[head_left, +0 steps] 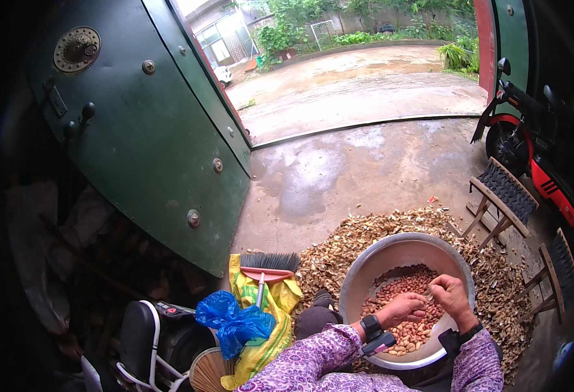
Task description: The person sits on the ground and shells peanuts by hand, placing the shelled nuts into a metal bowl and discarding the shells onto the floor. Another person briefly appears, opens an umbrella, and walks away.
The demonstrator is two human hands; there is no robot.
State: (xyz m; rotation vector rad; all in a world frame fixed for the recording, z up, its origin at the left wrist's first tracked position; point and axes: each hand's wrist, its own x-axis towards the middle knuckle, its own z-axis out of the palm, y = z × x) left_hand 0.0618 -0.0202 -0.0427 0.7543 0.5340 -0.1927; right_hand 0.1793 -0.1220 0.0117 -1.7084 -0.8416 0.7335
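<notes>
A wide metal basin (359,287) stands in front of me, holding reddish shelled peanuts (401,281) and, at its near side, pale unshelled peanuts (410,334). Above the basin my left hand (403,308) and my right hand (451,297) come together, fingers pinched closed. Between their fingertips is a small pale bit (428,296) that looks like a peanut in its shell, partly hidden by the fingers. Dark bands with devices circle both wrists.
Broken peanut shells (326,251) lie heaped around the basin. To the left are a broom (265,271), a yellow sack (287,294) and a blue plastic bag (234,320). Two woven stools (506,189) and a red-black scooter (548,183) stand right. A green door (149,130) opens onto a yard.
</notes>
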